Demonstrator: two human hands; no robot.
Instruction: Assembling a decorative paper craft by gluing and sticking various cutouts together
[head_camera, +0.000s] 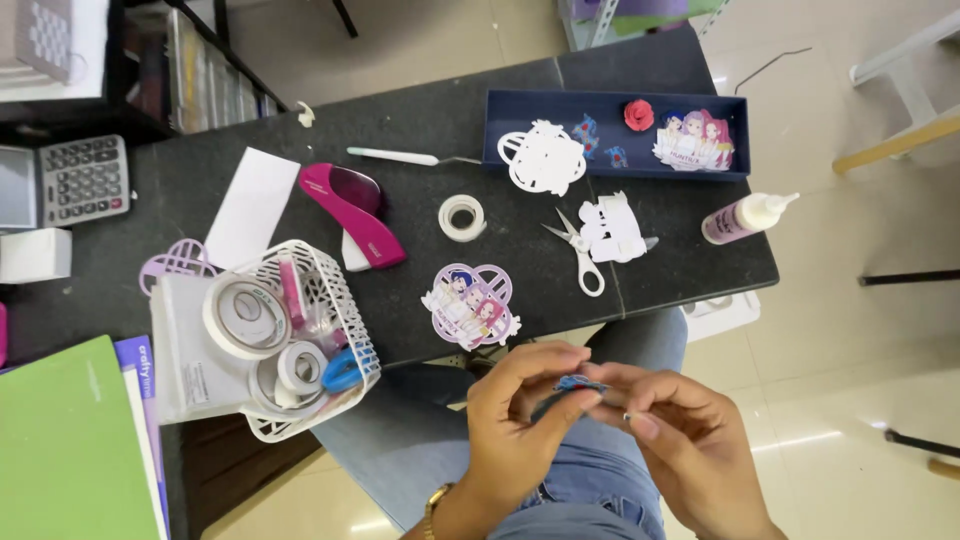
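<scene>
We see the left hand (520, 425) and the right hand (680, 445) meeting over the lap at six o'clock, below the counter (420, 110) edge. The fingers (560, 385) of both hands are nearly closed, pinching a small blue cutout (580, 382) between their tips. Just at twelve o'clock of the hands, a cartoon sticker cutout (470, 305) lies near the counter's edge. At one o'clock rest white scissors (578, 250) beside a white paper cutout (612, 230), with a glue bottle (745, 217) farther toward two o'clock. A white wire basket (300, 340) of tape rolls stands at nine o'clock, and a pink tape dispenser (355, 215) at eleven. Nothing lies between the hands and the counter.
</scene>
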